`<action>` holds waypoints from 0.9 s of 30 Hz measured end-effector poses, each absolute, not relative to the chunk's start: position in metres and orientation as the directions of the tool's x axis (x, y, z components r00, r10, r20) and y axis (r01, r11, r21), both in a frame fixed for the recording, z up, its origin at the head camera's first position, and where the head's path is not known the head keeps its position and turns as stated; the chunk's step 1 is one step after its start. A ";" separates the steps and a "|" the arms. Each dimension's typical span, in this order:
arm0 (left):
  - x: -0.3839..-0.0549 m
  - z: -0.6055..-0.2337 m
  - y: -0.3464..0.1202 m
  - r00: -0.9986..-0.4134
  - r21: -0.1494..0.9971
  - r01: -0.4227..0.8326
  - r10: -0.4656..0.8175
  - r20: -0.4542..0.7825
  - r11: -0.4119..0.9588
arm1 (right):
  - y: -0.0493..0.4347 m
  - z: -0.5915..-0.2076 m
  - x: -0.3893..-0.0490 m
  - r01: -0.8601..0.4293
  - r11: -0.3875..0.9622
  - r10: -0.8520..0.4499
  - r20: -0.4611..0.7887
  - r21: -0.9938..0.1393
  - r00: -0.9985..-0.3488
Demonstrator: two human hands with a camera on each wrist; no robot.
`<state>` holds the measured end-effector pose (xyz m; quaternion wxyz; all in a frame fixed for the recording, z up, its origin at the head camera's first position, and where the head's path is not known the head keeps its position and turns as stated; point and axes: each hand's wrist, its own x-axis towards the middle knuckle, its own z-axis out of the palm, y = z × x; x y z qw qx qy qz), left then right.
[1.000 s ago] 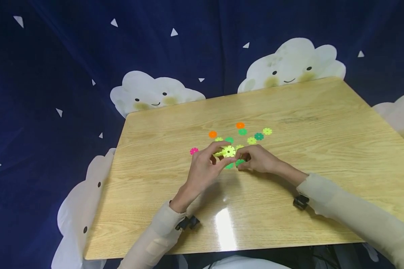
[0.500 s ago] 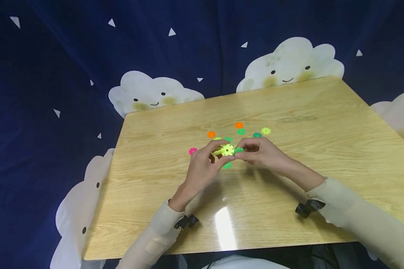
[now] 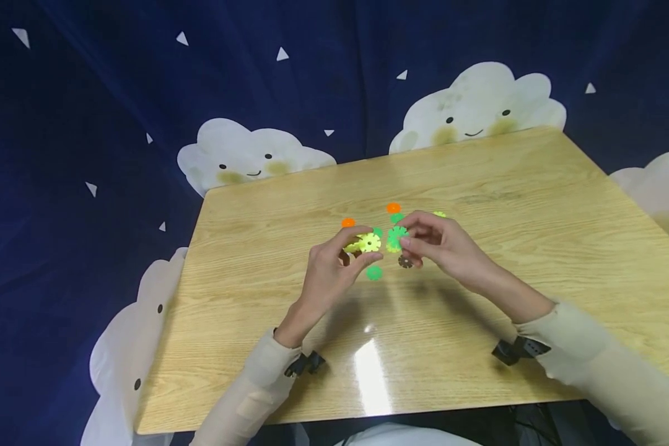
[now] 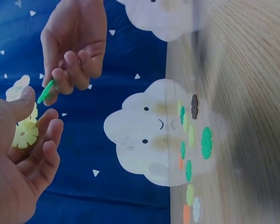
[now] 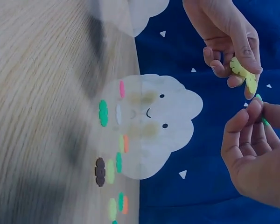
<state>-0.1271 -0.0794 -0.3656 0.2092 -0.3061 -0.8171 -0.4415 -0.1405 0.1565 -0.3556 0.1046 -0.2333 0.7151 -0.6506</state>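
My left hand [image 3: 329, 272] holds yellow notched snowflake discs [image 3: 370, 242] between thumb and fingers, above the table. At least two discs are joined at an angle, as the left wrist view of the yellow discs [image 4: 25, 134] shows. Just to the right, my right hand [image 3: 454, 251] pinches one green snowflake disc [image 3: 397, 236] by its edge. In the head view a small gap separates the green disc from the yellow ones. The right wrist view shows the green disc [image 5: 264, 121] mostly covered by fingers.
Loose discs lie on the wooden table [image 3: 245, 291] beneath and beyond the hands: a brown disc [image 3: 405, 262], a green disc [image 3: 374, 272], orange discs [image 3: 393, 207], a pink disc [image 5: 122, 89] and several others. A dark blue cloud-patterned curtain [image 3: 362, 74] hangs behind the table.
My right hand has lifted the green disc from the table up to the yellow discs, then drawn slightly away and turned its face into view. The left hand has shifted slightly left.
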 end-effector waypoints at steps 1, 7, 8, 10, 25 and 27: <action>-0.127 -0.365 -0.079 -0.724 0.594 0.686 0.316 0.613 0.420 | 0.156 -0.355 -0.140 -0.212 0.038 -0.460 0.171 -0.977 -0.872; -0.127 -0.366 -0.078 -0.720 0.601 0.691 0.313 0.619 0.401 | 0.155 -0.354 -0.139 -0.252 0.033 -0.424 0.215 -0.967 -0.880; -0.127 -0.366 -0.077 -0.719 0.600 0.693 0.314 0.620 0.401 | 0.155 -0.354 -0.139 -0.255 0.034 -0.424 0.216 -0.966 -0.879; -0.126 -0.366 -0.077 -0.716 0.596 0.696 0.316 0.623 0.401 | 0.154 -0.355 -0.139 -0.258 0.031 -0.425 0.221 -0.966 -0.878; -0.125 -0.365 -0.070 -0.723 0.602 0.688 0.312 0.616 0.405 | 0.147 -0.333 -0.128 -0.325 0.063 -0.421 0.270 -0.943 -0.866; -0.125 -0.363 -0.069 -0.724 0.605 0.687 0.308 0.617 0.402 | 0.146 -0.329 -0.126 -0.332 0.087 -0.410 0.270 -0.939 -0.871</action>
